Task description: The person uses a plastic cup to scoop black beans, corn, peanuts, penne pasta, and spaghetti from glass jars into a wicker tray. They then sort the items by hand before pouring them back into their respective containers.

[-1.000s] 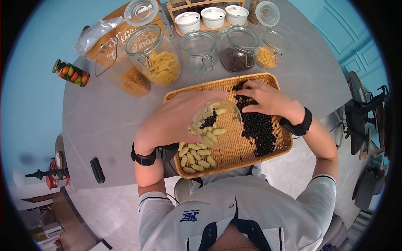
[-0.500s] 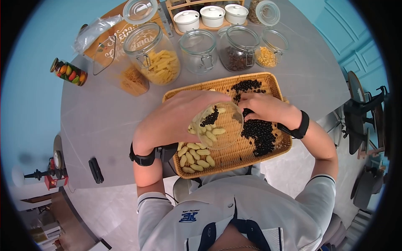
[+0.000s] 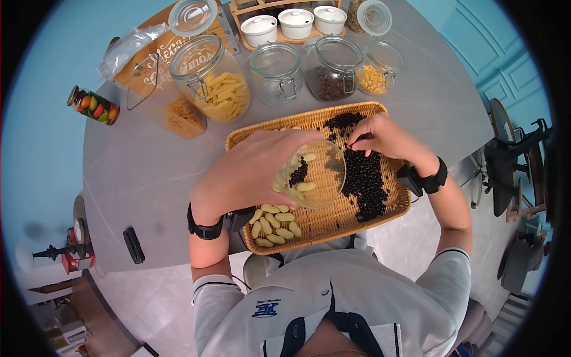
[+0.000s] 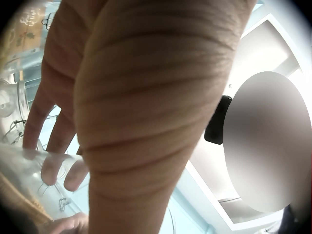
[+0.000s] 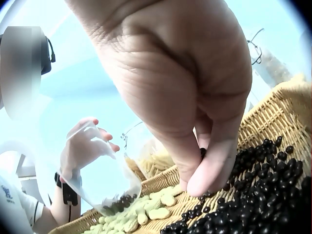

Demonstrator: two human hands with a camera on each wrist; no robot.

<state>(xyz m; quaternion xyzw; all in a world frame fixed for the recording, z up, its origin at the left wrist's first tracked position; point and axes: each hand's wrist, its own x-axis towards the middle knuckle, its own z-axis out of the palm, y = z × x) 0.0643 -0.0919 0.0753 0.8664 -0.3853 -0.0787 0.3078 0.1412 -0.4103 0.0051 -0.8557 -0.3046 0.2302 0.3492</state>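
My left hand (image 3: 247, 163) grips a clear round container (image 3: 328, 181) from its left side and tilts it over the wicker tray (image 3: 324, 220). A small cluster of black beans (image 3: 298, 174) lies inside the container. On the tray's right side spreads a heap of loose black beans (image 3: 366, 184). My right hand (image 3: 389, 140) is just above that heap, thumb and fingers pinched together. In the right wrist view a dark bean (image 5: 203, 152) shows between those fingers. Peanuts in shells (image 3: 273, 226) fill the tray's left side, partly hidden by my left hand and the container.
Beyond the tray stand a pasta jar (image 3: 223, 95), a clear clip-top jar (image 3: 275, 77), a jar of dark contents (image 3: 330, 83) and a jar of yellow kernels (image 3: 373, 78). White lidded pots (image 3: 295, 25) sit behind. A black case (image 3: 134, 245) lies at left.
My right hand has gone from spread fingers over the far beans to a pinch, drawing inward and then lifting slightly. The left hand keeps holding the container in nearly the same place.
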